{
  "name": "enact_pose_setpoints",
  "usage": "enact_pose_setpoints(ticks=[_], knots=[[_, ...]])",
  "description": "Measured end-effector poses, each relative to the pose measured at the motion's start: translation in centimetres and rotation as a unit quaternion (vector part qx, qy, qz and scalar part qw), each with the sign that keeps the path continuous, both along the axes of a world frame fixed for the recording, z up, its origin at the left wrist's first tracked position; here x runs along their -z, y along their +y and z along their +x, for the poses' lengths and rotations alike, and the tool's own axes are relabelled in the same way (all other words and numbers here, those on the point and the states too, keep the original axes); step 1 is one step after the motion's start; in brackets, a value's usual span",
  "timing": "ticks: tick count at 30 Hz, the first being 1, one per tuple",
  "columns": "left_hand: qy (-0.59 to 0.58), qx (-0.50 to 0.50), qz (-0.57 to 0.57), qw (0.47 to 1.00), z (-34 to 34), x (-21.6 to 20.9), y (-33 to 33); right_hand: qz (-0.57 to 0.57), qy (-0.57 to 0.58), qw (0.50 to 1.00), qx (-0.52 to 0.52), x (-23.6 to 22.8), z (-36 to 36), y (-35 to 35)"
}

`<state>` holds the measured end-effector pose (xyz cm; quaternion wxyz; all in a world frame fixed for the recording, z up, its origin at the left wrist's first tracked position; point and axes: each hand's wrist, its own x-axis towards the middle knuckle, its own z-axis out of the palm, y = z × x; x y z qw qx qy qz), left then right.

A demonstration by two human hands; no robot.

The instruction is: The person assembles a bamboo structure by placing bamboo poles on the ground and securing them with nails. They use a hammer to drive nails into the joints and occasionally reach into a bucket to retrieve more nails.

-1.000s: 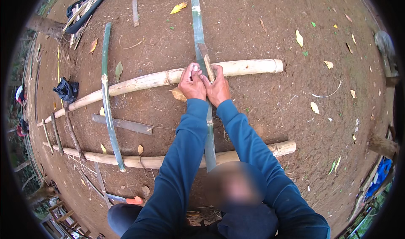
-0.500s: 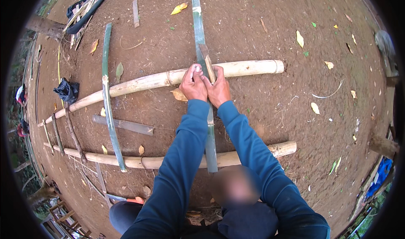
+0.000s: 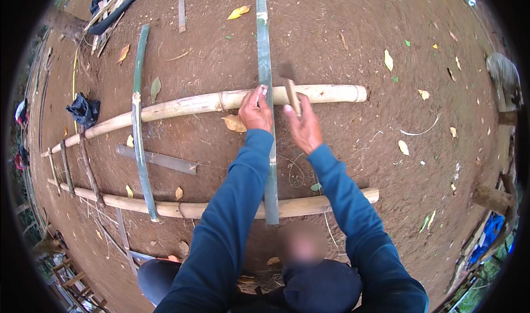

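Note:
My left hand (image 3: 256, 111) is pinched over the spot where a flat green bamboo strip (image 3: 264, 45) crosses the far bamboo pole (image 3: 334, 94). Whatever sits between its fingertips is too small to make out. My right hand (image 3: 306, 128) grips a hammer (image 3: 291, 92) by its wooden handle, just right of the strip. The hammer's dark head is blurred and stands apart from the strip. The strip's near end lies across the near bamboo pole (image 3: 303, 206). A second green bamboo strip (image 3: 138, 114) spans both poles farther left.
Thin sticks (image 3: 88, 164) cross the poles at the left, by a black plastic bag (image 3: 84, 111). A loose flat slat (image 3: 160, 160) lies between the poles. Offcuts fill a dark container (image 3: 116, 9) at the far left. Dry leaves dot the soil.
My right hand has drawn away from my left, rightward and slightly nearer, taking the hammer off the strip. My left hand keeps its pinch at the crossing.

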<state>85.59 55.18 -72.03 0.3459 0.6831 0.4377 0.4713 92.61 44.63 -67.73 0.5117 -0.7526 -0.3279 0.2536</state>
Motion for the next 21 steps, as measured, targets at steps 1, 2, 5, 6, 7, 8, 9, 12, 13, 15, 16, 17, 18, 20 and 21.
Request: enact_pose_setpoints(ticks=[1,2,5,6,7,8,9,12,13,15,16,17,18,20,21], knots=[[0.003,-0.001,0.005,1.000,0.0,-0.1,0.0,-0.017,0.003,1.000,-0.017,-1.6,0.3,-1.3],[0.006,0.000,0.009,1.000,0.0,-0.2,-0.1,-0.035,0.006,0.999,-0.031,-3.2,0.9,-2.2],[0.012,-0.004,0.021,1.000,0.0,-0.3,-0.2,-0.099,-0.118,0.979,-0.131,-7.2,2.4,-2.8],[0.019,-0.007,0.027,0.999,-0.2,-0.4,0.0,-0.086,-0.123,0.980,-0.129,-8.8,2.2,-2.5],[0.025,-0.009,0.035,0.999,-0.5,-0.4,0.2,-0.076,-0.129,0.981,-0.127,-10.3,1.4,-2.0],[0.029,-0.009,0.041,0.999,-0.5,-0.5,0.1,-0.069,-0.137,0.981,-0.123,-11.3,0.9,-1.7],[0.035,-0.010,0.047,0.998,-0.6,-0.6,0.1,-0.009,-0.146,0.984,-0.100,-11.6,0.4,-1.2],[0.025,0.004,0.034,0.999,-0.2,-0.8,-0.2,0.010,-0.166,0.982,-0.090,-11.2,-0.1,-0.6],[0.019,0.003,0.028,0.999,-0.1,-0.8,-0.3,-0.086,-0.166,0.973,-0.135,-9.5,0.5,-0.7],[0.008,0.001,0.021,1.000,0.6,-0.6,-0.5,-0.181,-0.155,0.956,-0.171,-7.2,1.9,-0.6],[0.028,-0.006,0.034,0.999,0.0,-0.3,-0.4,-0.133,-0.138,0.970,-0.148,-7.6,1.1,-0.4],[0.047,-0.018,0.050,0.997,-0.3,-0.4,-0.2,-0.082,-0.121,0.981,-0.130,-9.1,0.6,-0.2],[0.067,-0.029,0.065,0.995,-0.6,-0.5,0.0,-0.032,-0.103,0.988,-0.111,-10.4,0.1,0.2],[0.039,-0.008,0.045,0.998,-0.3,-0.7,-0.2,0.028,-0.143,0.988,-0.052,-10.7,-0.5,0.4],[0.025,0.003,0.035,0.999,-0.2,-0.9,-0.3,0.050,-0.165,0.985,-0.027,-9.3,-1.0,-0.2]])
